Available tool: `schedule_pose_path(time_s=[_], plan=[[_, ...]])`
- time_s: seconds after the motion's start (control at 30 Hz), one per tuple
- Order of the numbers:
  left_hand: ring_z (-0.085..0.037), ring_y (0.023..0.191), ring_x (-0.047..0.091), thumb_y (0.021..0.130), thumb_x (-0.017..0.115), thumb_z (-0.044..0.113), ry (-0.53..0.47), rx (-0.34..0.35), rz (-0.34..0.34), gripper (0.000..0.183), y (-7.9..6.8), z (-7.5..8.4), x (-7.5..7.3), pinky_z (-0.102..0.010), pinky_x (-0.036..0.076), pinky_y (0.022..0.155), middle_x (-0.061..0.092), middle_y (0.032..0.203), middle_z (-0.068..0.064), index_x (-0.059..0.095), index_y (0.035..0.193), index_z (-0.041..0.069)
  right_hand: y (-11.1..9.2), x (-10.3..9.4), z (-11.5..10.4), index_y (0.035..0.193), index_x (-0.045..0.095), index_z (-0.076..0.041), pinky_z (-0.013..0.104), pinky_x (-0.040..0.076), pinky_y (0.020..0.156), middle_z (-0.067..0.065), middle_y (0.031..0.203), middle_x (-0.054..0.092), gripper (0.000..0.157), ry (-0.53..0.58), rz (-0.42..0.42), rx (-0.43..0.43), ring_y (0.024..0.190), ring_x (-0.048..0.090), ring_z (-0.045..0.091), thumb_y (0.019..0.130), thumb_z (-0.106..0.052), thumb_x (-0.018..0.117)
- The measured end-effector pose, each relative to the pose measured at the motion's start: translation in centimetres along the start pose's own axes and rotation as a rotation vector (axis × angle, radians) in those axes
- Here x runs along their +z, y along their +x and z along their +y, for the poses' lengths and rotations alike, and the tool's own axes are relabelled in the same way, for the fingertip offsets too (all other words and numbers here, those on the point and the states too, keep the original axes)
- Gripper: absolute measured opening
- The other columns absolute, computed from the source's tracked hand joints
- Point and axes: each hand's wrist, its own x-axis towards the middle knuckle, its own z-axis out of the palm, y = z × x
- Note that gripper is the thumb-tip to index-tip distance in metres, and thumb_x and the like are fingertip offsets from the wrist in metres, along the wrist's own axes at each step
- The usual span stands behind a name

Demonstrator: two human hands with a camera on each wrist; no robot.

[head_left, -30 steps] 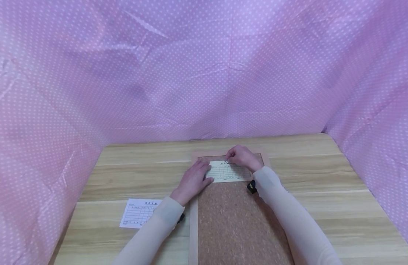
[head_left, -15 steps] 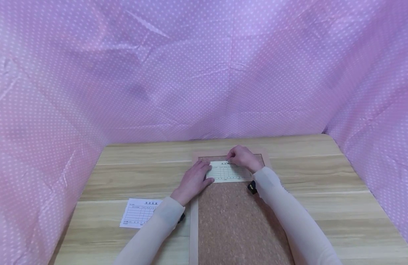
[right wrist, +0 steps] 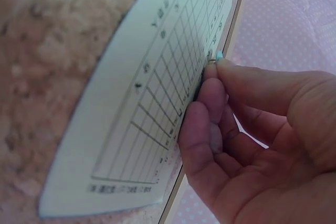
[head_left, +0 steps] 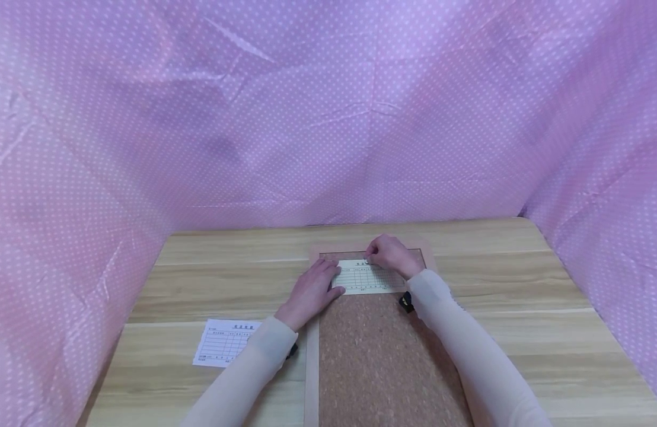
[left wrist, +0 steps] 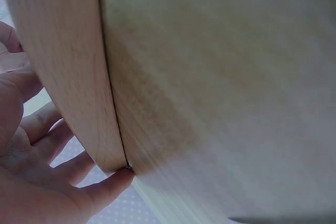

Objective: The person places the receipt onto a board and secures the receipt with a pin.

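A pale yellow printed form (head_left: 363,280) lies on the cork board (head_left: 382,356) near its far end. My left hand (head_left: 312,289) rests with fingers spread over the board's left frame (left wrist: 68,61) and the form's left edge. In the left wrist view one fingertip touches the frame's outer edge. My right hand (head_left: 391,254) is at the form's top edge, beside its printed heading. Between thumb and forefinger it pinches a small push pin (right wrist: 219,56) with a light blue head, its thin metal point just over the paper. The other fingers are curled against the form.
A white printed form (head_left: 222,344) lies on the wooden table (head_left: 520,267) left of the board, partly hidden under the left sleeve (head_left: 254,362). Pink dotted cloth (head_left: 328,118) hangs behind the table and along both sides.
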Motion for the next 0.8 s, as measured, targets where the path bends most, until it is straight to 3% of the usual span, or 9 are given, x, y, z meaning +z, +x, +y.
schedule_pose_path(time_s=[0.8], plan=[[-0.04, 0.148, 0.036, 0.098, 0.072, 0.027, -0.007, 0.025, 0.018, 0.049, -0.06, -0.26, 0.02, -0.059, 0.038, 0.114, 0.052, 0.153, -0.016, 0.062, 0.137, -0.001, 0.33, 0.22, -0.12, 0.102, 0.078, -0.003, 0.041, 0.054, 0.085, 0.011, 0.109, 0.074, 0.012, -0.024, 0.007, 0.032, 0.09, 0.064, 0.022, 0.097, -0.008, 0.068]])
